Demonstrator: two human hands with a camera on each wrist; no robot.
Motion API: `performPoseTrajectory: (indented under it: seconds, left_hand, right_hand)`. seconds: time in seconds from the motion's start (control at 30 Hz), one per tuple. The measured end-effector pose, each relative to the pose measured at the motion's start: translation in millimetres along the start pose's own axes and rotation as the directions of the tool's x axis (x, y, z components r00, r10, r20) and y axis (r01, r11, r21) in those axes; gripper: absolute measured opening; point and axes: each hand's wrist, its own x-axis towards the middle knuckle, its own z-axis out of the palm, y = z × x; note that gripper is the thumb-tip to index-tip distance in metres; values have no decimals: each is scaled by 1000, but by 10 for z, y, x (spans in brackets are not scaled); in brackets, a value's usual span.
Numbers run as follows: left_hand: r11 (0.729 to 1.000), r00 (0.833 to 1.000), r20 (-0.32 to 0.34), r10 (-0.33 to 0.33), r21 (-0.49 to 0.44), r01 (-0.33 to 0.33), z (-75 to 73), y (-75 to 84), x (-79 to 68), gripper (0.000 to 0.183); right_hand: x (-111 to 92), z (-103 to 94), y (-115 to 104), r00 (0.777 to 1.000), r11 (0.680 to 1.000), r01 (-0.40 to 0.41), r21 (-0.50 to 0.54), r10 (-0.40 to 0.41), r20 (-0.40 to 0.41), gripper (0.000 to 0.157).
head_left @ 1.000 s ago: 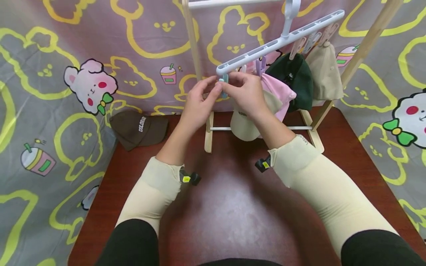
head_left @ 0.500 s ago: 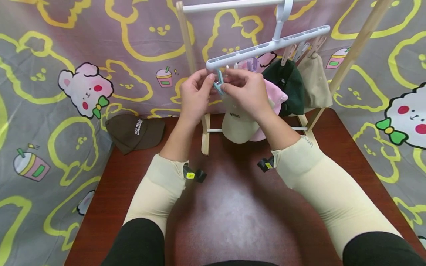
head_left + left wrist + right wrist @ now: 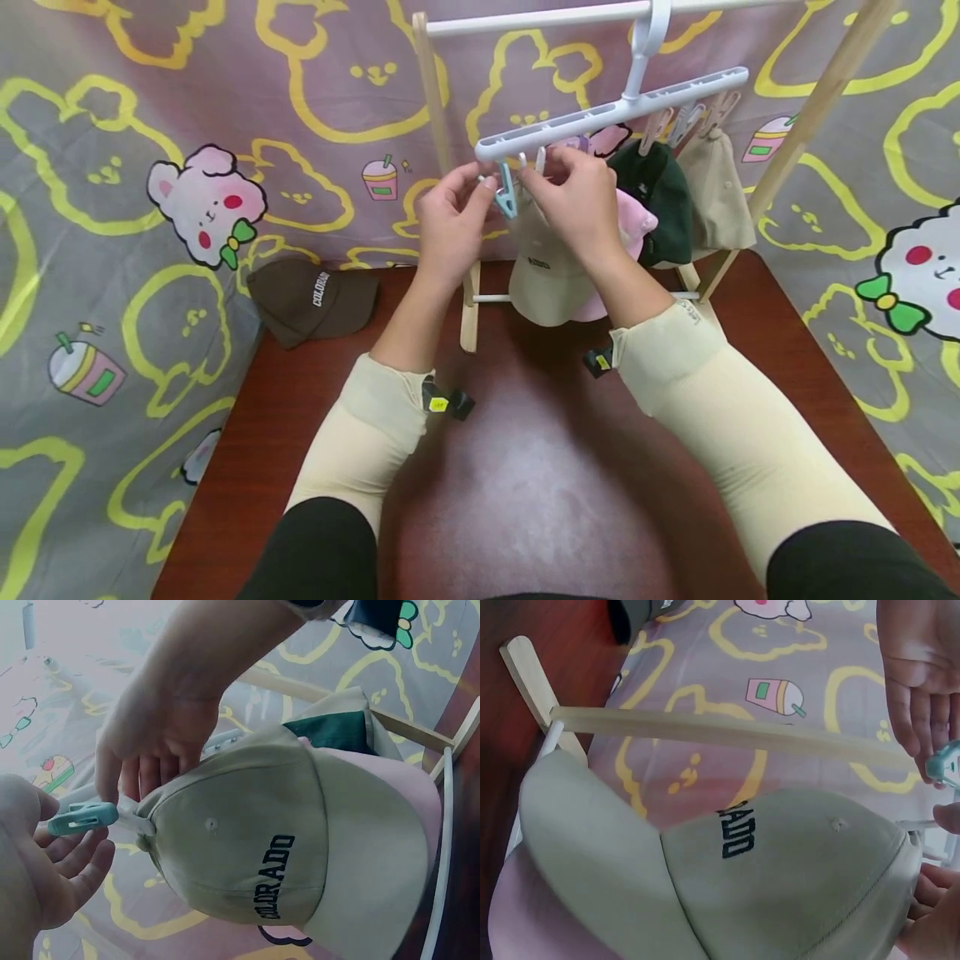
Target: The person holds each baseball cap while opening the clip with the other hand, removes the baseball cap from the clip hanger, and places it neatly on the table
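Note:
My left hand (image 3: 450, 229) pinches the end of a teal clothespin (image 3: 507, 198), which hangs under the left end of a white clip hanger (image 3: 558, 129). In the left wrist view its thumb and index finger meet the teal clothespin, the other fingers loosely bent. Just to the right, my right hand (image 3: 585, 196) has thumb and fingers on either side of a white clothespin (image 3: 135, 821) at the top of a beige cap (image 3: 543, 279). That cap, lettered COLORADO, hangs brim down. Part of the white clothespin is hidden behind the right hand.
Behind the beige cap hang a pink cap (image 3: 635, 221), a dark green cap (image 3: 666, 204) and a second beige cap (image 3: 716, 187). A wooden rack with a white top bar (image 3: 540, 18) carries the hanger. A brown cap (image 3: 296, 296) lies on the table at left.
My right hand has left the teal clothespin and moved right to the white clothespin above the beige cap. My left hand stays at the teal clothespin, which now hangs straighter.

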Motion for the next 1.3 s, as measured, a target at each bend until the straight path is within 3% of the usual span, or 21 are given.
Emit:
performPoseTrajectory:
  seconds: [0.23,0.33,0.4,0.5,0.57,0.6,0.67,0.77,0.83,1.1,1.3]
  left_hand:
    - [998,999,13,42,40,-43,56,-27,-108,32]
    - [991,996,-49,76,112,-70,58,-15,-158,36]
    - [973,979,-126,163,185,-138,70,9,-221,36]
    - [920,919,-210,334,286,-269,116,74,-342,31]
    - [891,893,-185,409,293,-347,166,115,-416,27]
    - [891,898,-151,413,272,-363,191,136,-446,26]
    - [905,921,-71,382,231,-357,237,166,-492,26]
    - [941,959,33,283,182,-284,284,181,-535,31]
    - [955,972,75,224,179,-235,307,179,-547,37]
    - [975,985,156,70,200,-101,380,108,-579,57]
    - [962,973,223,-56,273,-7,417,39,-556,74]
  right_hand:
    - [8,40,38,998,998,-50,40,51,-21,33]
    - [9,59,59,998,999,-34,33,35,-52,32]
    - [6,69,71,998,1000,-16,20,17,-66,31]
    - [-3,65,77,997,1000,13,7,-12,-71,32]
    - [-4,48,73,997,999,41,1,-41,-70,33]
    - [-5,36,70,996,999,54,-1,-54,-68,33]
    - [-3,11,63,995,997,78,-3,-79,-62,32]
    - [-3,-24,53,994,994,104,-8,-105,-41,32]
    - [0,-44,47,992,993,122,-11,-122,-28,31]
    - [-13,-100,73,993,992,115,62,-116,16,34]
    - [-34,-128,65,991,989,123,78,-127,39,38]
